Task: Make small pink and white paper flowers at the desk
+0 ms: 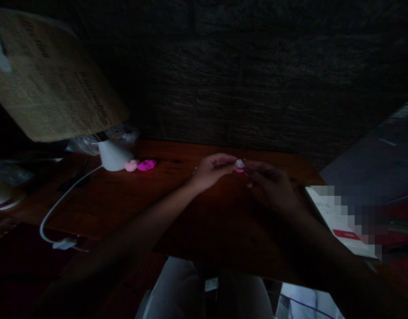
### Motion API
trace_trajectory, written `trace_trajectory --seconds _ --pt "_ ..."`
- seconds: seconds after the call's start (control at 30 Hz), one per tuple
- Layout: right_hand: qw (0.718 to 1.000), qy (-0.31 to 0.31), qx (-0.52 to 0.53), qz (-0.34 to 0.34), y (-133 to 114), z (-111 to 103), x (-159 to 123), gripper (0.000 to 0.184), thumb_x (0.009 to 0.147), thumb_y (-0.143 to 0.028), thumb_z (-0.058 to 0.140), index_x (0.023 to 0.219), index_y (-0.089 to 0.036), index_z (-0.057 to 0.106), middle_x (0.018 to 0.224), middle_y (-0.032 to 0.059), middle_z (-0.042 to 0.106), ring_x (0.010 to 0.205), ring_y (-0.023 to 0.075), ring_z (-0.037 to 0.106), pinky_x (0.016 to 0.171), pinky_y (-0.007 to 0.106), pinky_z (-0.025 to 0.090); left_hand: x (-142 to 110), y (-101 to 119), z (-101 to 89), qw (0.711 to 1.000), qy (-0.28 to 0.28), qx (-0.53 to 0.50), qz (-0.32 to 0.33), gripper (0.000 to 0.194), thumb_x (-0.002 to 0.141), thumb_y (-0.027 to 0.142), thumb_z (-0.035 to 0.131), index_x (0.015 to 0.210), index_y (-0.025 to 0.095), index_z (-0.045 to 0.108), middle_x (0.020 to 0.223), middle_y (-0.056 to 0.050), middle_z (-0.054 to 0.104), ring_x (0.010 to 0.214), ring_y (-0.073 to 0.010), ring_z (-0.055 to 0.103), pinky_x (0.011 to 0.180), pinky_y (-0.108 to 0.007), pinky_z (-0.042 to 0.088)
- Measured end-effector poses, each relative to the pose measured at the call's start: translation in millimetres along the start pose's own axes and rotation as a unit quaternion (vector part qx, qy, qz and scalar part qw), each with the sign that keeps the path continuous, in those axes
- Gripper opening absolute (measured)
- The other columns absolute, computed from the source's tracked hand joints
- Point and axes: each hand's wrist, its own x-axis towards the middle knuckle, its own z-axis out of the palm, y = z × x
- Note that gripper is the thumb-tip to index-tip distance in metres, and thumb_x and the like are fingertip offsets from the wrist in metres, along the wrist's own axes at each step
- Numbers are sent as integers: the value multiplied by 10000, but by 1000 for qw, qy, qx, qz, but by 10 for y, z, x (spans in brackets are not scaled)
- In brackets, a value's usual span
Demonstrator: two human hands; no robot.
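Observation:
Over the wooden table, my left hand [214, 169] and my right hand [273, 179] meet at the fingertips. A small white lump [239, 163] that looks like modelling clay shows between them, with a bit of pink clay [239, 170] just below it. The fingers of both hands are closed in a pinch around this small piece. Dim light hides its exact shape. To the left on the table, a pale pink clay lump [132, 165] touches a bright magenta clay lump [147, 165].
A white lamp base [113, 155] stands behind the clay lumps under a newsprint-patterned shade [57, 79]. Its white cable [62, 199] runs over the table's front edge. A white box or booklet [326, 210], partly pixelated, lies at right. A dark wall [243, 79] rises behind.

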Motion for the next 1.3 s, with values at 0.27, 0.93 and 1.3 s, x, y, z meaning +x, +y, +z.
trace_trajectory --seconds 0.27,0.93,1.3 --pt "1000 5 14 -7 7 28 12 370 691 -505 812 940 -232 794 1029 76 765 751 166 638 559 261 499 2 7 -1 998 -38 -30 -46 453 628 329 871 1019 133 756 1049 -110 760 912 -190 697 856 -349 517" --pt "1000 17 0 -20 19 31 4 356 687 -527 811 903 -245 788 1064 77 763 882 221 683 561 274 535 -2 -3 9 999 -25 -17 -33 381 634 340 861 941 138 760 975 -86 763 855 -159 686 789 -315 525" --pt "999 15 -27 -21 28 30 4 344 721 -543 776 884 -240 799 974 64 770 723 170 637 563 274 514 5 -70 7 1000 7 3 -2 371 655 354 846 949 145 760 950 -79 764 805 -144 669 792 -318 514"
